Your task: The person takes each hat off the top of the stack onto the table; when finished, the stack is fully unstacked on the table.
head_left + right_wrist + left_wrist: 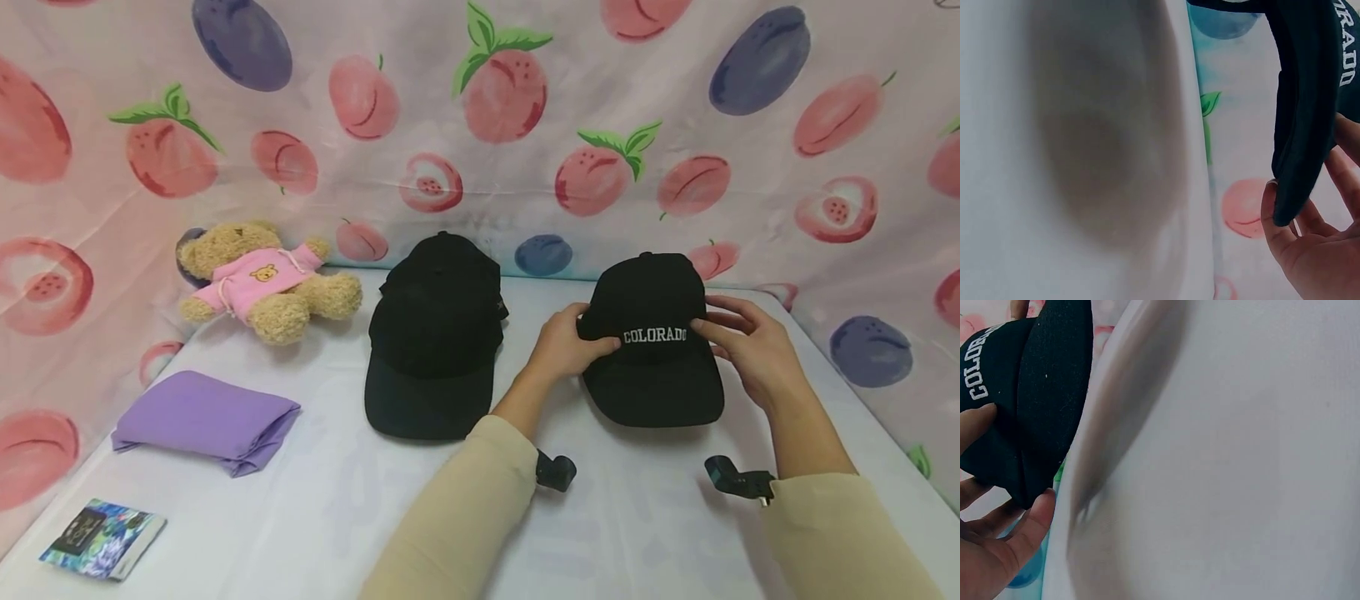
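One left hand [567,342] and one right hand [752,346] make two hands, with two sleeves [468,504] and two small black devices [557,472]. There is one COLORADO cap [652,371] and at least one plain black cap [431,333], possibly stacked; I cannot tell. One teddy bear [258,279], one purple cloth [202,417] and one patterned packet [103,539] complete the count.

Booth-like space: white table [300,533], fruit-print cloth [502,100]
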Demonstrator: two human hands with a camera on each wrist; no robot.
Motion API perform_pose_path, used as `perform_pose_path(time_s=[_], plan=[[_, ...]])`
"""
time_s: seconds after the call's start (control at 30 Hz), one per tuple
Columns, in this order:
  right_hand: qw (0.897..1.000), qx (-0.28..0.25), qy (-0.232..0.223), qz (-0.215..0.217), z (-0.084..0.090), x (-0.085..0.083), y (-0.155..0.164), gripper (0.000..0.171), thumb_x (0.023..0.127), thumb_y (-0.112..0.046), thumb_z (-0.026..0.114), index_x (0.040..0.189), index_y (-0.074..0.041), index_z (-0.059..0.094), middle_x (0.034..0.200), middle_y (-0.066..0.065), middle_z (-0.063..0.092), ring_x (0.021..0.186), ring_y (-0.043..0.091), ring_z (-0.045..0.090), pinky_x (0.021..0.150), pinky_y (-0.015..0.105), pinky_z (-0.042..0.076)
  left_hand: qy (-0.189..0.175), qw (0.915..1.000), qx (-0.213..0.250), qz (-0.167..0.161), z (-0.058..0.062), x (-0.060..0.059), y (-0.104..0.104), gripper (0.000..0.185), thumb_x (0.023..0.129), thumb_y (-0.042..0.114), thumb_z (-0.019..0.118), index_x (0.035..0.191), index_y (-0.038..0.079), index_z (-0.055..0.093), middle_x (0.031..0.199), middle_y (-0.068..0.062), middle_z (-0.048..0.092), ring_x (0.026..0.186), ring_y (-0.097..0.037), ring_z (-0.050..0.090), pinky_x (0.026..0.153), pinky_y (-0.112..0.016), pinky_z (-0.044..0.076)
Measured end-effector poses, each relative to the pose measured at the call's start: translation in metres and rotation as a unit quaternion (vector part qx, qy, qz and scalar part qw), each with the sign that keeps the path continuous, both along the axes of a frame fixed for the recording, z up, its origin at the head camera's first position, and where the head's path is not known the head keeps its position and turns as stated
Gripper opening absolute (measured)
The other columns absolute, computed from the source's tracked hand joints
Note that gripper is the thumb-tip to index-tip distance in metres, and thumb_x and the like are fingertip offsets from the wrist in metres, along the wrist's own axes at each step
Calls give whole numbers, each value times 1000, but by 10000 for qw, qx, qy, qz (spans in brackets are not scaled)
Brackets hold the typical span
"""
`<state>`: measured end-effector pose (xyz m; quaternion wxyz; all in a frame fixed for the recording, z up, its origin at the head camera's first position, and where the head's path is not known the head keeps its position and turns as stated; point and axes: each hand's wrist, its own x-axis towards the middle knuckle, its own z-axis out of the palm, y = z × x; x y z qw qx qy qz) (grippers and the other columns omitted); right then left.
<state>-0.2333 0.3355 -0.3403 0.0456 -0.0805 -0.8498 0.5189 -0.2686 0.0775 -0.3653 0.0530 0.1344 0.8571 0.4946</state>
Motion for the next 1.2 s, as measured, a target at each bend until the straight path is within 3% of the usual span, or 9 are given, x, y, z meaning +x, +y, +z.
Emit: perform_pose_path(time_s=[0.13,0.2,0.3,0.37,0.4,0.47,0.57,0.83,1.2], plan=[[9995,305,-47,74,-4,1,3,71,99,-43,68,160,-22,40,157,22,41,102,-7,55,85,8,51,-93,9999,-46,95,-2,1,5,71,92,37,77,153,11,49,151,-12,55,142,-28,50,116,-41,43],[9992,363,-75,154,-5,2,5,72,99,-43,68,161,-24,38,159,22,40,107,-3,56,100,20,52,-146,9998,-69,132,-4,1,8,71,92,37,77,153,11,49,151,-13,55,142,-28,50,116,-40,43],[9990,338,-126,282,-7,3,6,75,98,-43,70,163,-26,35,162,24,36,128,18,57,118,46,41,-200,9996,-110,147,-7,2,10,71,93,37,76,153,11,49,152,-13,55,142,-29,50,117,-40,42],[9989,260,-149,362,-9,4,7,78,98,-41,71,164,-27,32,164,26,32,141,36,48,119,64,31,-219,9995,-122,172,-8,2,12,71,92,37,76,153,11,49,152,-13,55,143,-28,49,117,-39,42],[9988,234,-151,398,-9,5,7,79,97,-40,71,164,-27,31,165,26,30,145,44,42,119,66,29,-226,9995,-131,174,-9,2,13,71,92,37,76,153,11,49,151,-12,55,143,-28,49,117,-39,42],[9985,229,-168,466,-10,5,8,83,97,-39,73,165,-26,28,166,27,28,148,51,33,119,69,25,-242,9995,-123,175,-10,2,14,71,93,37,76,153,10,49,151,-12,55,143,-28,49,118,-39,42],[9978,327,-178,542,-11,6,8,89,95,-39,75,166,-23,24,167,27,26,149,53,31,118,70,26,-271,9994,-139,187,-11,2,16,71,93,37,76,153,11,49,151,-12,55,143,-28,49,118,-39,41],[9940,704,-180,816,-14,7,9,100,93,-38,78,167,-15,16,166,29,26,145,53,36,113,70,34,-302,9990,-262,187,-10,2,21,72,93,37,76,154,11,48,151,-12,54,142,-27,49,117,-38,42],[9912,926,-127,941,-21,4,9,103,94,-34,77,168,-15,9,165,32,23,143,56,35,111,71,36,-172,9982,-459,344,-12,1,28,71,93,39,76,152,12,50,145,-11,57,136,-24,54,113,-36,46]])
